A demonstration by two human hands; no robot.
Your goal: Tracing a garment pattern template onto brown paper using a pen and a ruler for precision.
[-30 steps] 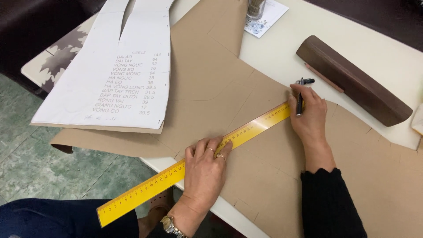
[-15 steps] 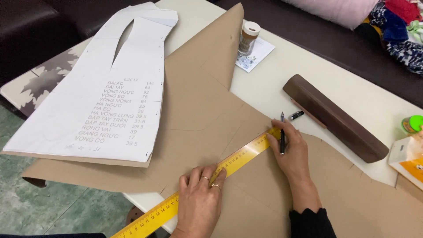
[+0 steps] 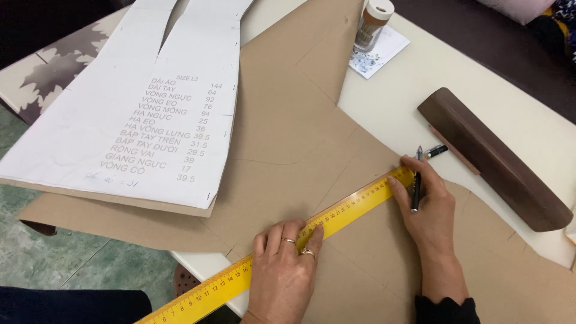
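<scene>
A long yellow ruler [image 3: 354,207] lies diagonally across a sheet of brown pattern paper [image 3: 288,120] on a white table [image 3: 408,90]. My left hand [image 3: 285,264], with rings on two fingers, presses flat on the ruler's middle. My right hand [image 3: 426,207] rests at the ruler's far end and holds a black pen [image 3: 416,186] upright, its tip pointing away from me near the paper's edge.
A white paper pattern piece [image 3: 150,108] with printed lines lies on the brown paper at the left. A dark brown curved wooden block [image 3: 498,162] sits on the right. A small bottle [image 3: 371,24] stands on a white card at the back. Tiled floor shows at lower left.
The view has shifted. My right hand has drawn back along the ruler's end with the pen, and my left hand stays pressed on the ruler.
</scene>
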